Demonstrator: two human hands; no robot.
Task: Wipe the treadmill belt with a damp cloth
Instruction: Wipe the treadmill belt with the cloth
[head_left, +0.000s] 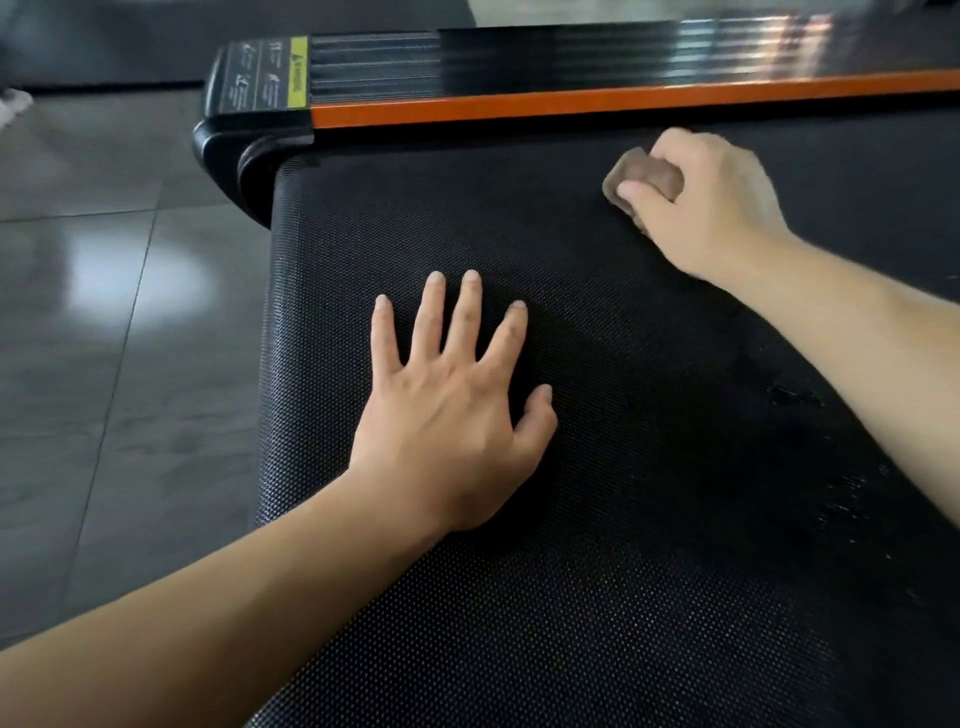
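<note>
The black textured treadmill belt (597, 467) fills most of the view. My left hand (452, 405) lies flat on it near its rear end, fingers spread, holding nothing. My right hand (706, 208) is farther away, close to the far side rail, with its fingers closed around a bunched brown cloth (641, 179) pressed onto the belt. Only the cloth's left part shows past my fingers. Wet streaks glisten on the belt at the right, beside my right forearm.
A black side rail (571, 57) with an orange stripe (597, 101) runs along the belt's far edge, with a yellow warning label (298, 73) at its left end. A rounded black end cap (223, 140) sits at the corner. Glossy grey floor tiles (104, 338) lie to the left.
</note>
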